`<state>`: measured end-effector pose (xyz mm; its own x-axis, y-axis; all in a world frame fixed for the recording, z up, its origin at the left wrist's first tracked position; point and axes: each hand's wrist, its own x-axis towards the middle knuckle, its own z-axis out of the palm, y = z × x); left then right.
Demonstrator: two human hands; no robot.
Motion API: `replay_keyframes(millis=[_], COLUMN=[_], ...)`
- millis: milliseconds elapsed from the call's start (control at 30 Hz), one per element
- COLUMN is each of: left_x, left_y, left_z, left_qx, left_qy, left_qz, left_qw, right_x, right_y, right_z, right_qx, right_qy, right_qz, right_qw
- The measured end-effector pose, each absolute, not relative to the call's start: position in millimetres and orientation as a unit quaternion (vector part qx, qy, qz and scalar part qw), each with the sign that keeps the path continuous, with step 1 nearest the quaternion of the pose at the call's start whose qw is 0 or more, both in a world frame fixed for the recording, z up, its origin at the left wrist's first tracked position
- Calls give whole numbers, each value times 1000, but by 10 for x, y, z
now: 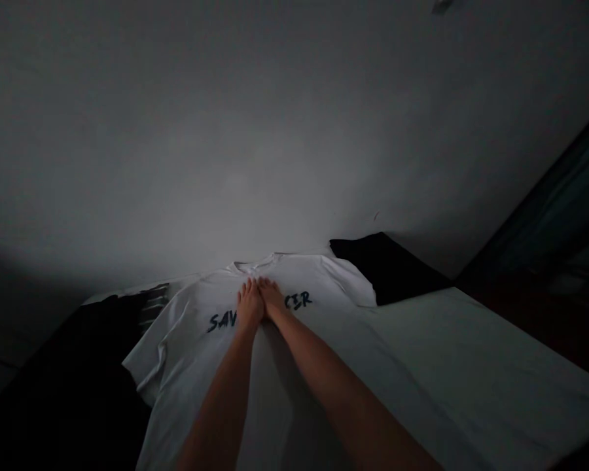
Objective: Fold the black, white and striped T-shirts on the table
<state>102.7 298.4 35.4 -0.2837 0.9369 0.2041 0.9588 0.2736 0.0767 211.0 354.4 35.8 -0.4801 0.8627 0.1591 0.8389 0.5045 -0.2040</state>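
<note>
A white T-shirt (pixel 191 373) with dark brush-style lettering across its chest lies spread out, its neckline toward the wall. My left hand (pixel 250 304) rests flat on the chest, over the middle of the lettering. Beside it, touching, my right hand (pixel 271 296) presses on the same spot. Both hands have their fingers stretched toward the collar and hold nothing. Some letters are hidden under them. Small creases show in the left sleeve.
Dark folded cloth (pixel 387 268) lies by the wall at the right. More black cloth (pixel 78 366), with a striped piece by it, is at the left. A pale sheet (pixel 446 353) covers the surface on the right. The grey wall (pixel 250 131) rises behind; the room is dim.
</note>
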Motion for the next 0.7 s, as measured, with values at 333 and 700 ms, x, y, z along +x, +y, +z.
replay_keyframes(millis=[333, 700], left_x=[626, 770], left_y=[1873, 811], left_z=[526, 187], left_qx=[-550, -617], left_qy=[-830, -782], left_qz=[-35, -17], left_qw=[86, 88], right_x=[3494, 4169], right_y=[3076, 2441], right_z=[410, 165], right_qx=[-609, -576], right_qy=[-786, -814], right_qz=[3, 8], right_qw=[107, 74])
